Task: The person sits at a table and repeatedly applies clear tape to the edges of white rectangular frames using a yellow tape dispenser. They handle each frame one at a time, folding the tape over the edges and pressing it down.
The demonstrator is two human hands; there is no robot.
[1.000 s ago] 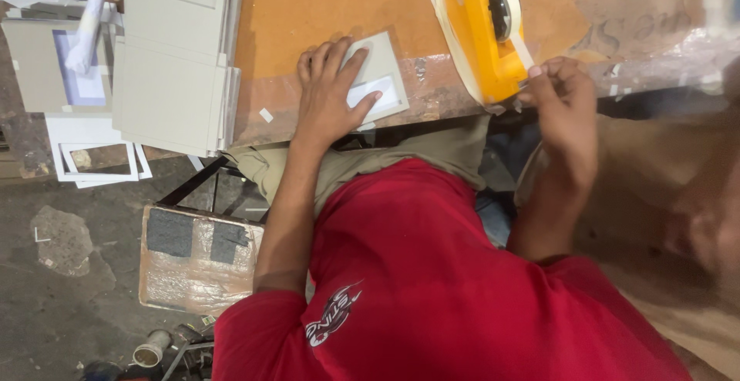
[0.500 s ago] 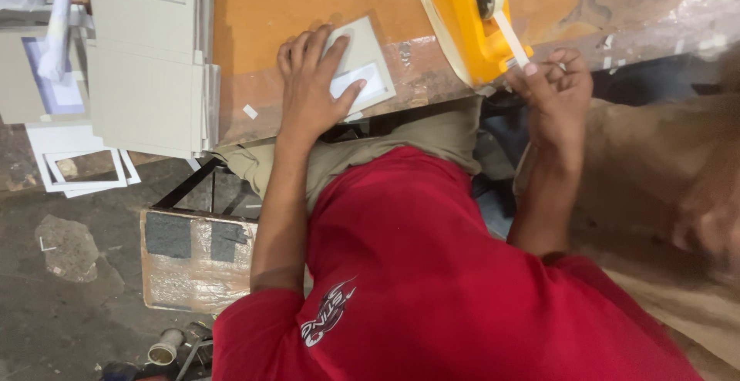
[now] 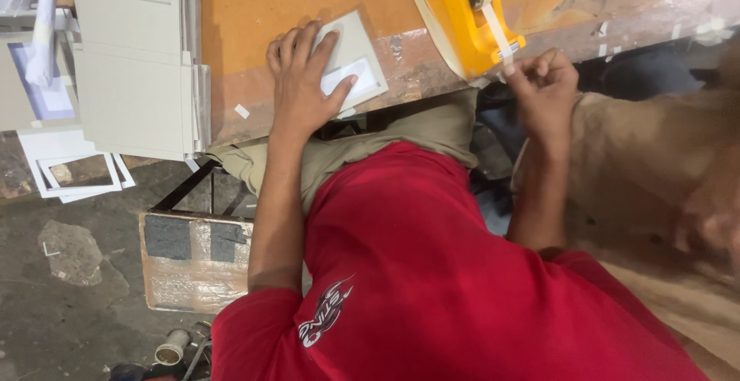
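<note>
Fingers (image 3: 532, 72) pinching tape (image 3: 499, 38), yellow dispenser (image 3: 462, 18)

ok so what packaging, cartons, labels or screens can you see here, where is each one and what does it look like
Flat grey card frame: on the brown table, under the left hand; rectangular, pale window.
Stack of grey flat cartons: table's left end; rectangular.
White frames: below that stack; white rectangles with open middles.
Plastic-wrapped board: on the floor; brown, two dark squares.
Yellow tape dispenser: by the right hand.
No screens.
</note>
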